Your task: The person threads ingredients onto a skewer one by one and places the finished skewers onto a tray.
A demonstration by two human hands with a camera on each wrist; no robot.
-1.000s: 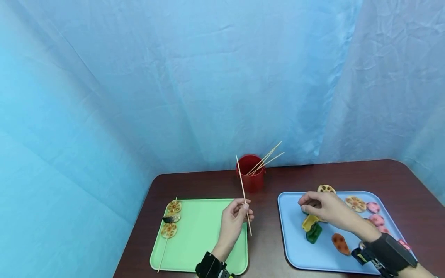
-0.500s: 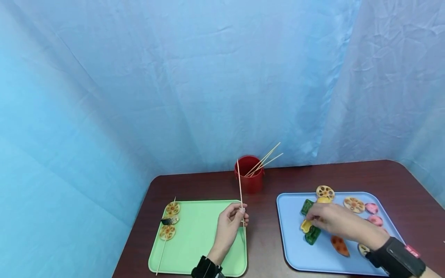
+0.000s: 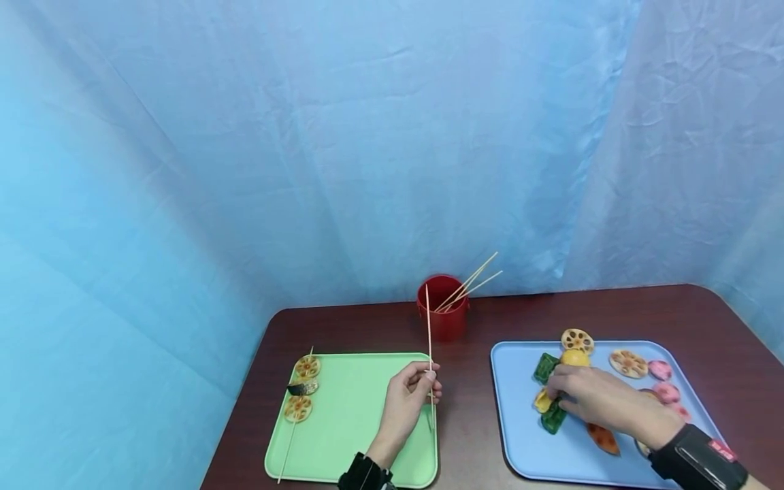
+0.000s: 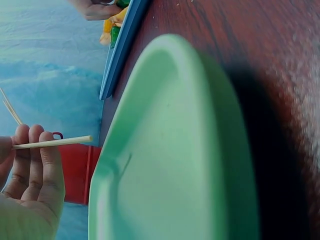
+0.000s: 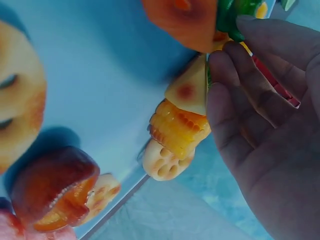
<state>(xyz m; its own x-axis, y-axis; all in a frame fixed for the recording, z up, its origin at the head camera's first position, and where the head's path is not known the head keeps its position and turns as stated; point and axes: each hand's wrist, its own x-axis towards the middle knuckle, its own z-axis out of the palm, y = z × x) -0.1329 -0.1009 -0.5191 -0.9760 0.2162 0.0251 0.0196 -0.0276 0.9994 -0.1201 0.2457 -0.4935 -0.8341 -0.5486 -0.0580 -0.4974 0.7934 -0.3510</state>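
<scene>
My left hand (image 3: 404, 398) pinches a thin wooden skewer (image 3: 429, 327) upright between thumb and fingers, over the right edge of the green tray (image 3: 349, 429). In the left wrist view the skewer's bare end (image 4: 75, 141) sticks out past the fingers. My right hand (image 3: 603, 401) is low over the blue tray (image 3: 517, 439), fingers bent, their tips right at a green pepper piece (image 3: 553, 420) and a yellow piece (image 3: 542, 401). The right wrist view has the thumb over the edge of the green pepper (image 5: 232, 15); I cannot tell whether it is pinched.
A loaded skewer with lotus root slices (image 3: 297, 409) lies along the green tray's left side. A red cup (image 3: 450, 329) with several skewers (image 3: 480, 272) stands behind. Another green piece (image 3: 546, 368), an orange slice (image 3: 603, 439), lotus slices (image 3: 629, 363) and pink pieces (image 3: 660, 369) surround my right hand.
My right hand has come down and towards me, from above the upper green piece to the yellow and lower green pieces. The left hand has turned the skewer more upright.
</scene>
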